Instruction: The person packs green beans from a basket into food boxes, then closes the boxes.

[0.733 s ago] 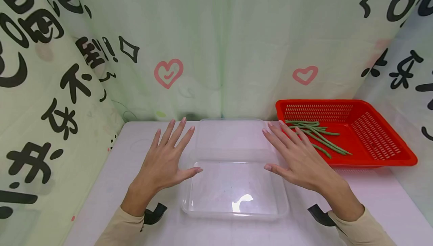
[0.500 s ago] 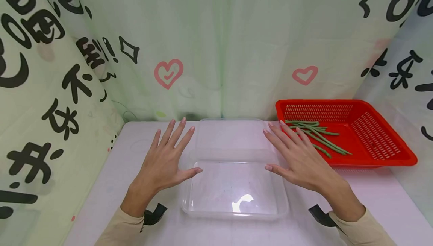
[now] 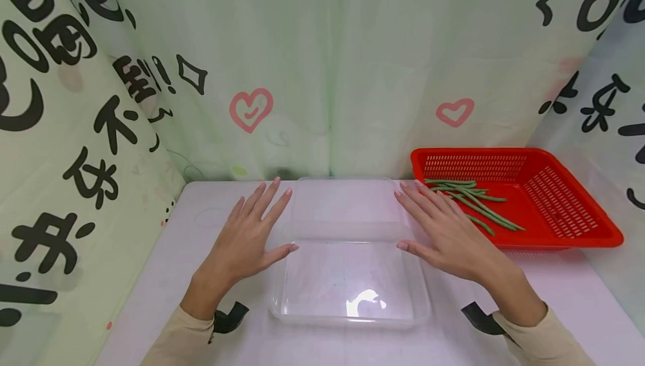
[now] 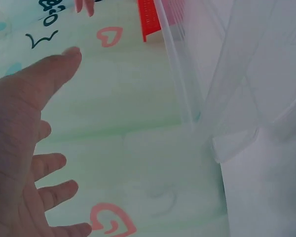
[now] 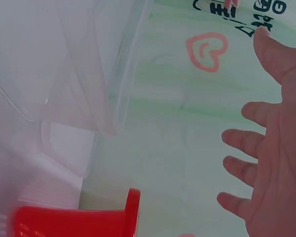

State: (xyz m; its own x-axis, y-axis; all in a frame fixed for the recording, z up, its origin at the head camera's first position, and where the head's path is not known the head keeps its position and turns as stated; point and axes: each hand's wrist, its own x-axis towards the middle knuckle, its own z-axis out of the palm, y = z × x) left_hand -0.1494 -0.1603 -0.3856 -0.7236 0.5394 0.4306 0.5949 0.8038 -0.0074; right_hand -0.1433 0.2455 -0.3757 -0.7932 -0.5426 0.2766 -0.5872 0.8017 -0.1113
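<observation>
A clear plastic container [image 3: 353, 282] sits in the middle of the white table, between the two hands. Behind it lies another clear rectangular piece [image 3: 347, 201], its outline faint. My left hand [image 3: 242, 243] hovers at the container's left side, fingers straight and spread, holding nothing. To the right, my right hand [image 3: 448, 237] is likewise stretched out with nothing in it, its fingertips overlapping the left edge of a red basket [image 3: 559, 187] in the head view. Several green beans [image 3: 484, 212] lie in that basket. Both wrist views show the bare palms and the container's see-through wall [image 4: 187, 74].
The white table [image 3: 166, 321] reaches back to a pale green curtain [image 3: 378, 47] printed with hearts and black writing. More curtain hangs on the left and right. A black strap [image 3: 230, 318] sticks out at each wrist.
The fingers of both hands have shifted slightly, and the right hand has drifted a little to the right. The container, basket and beans stay put.
</observation>
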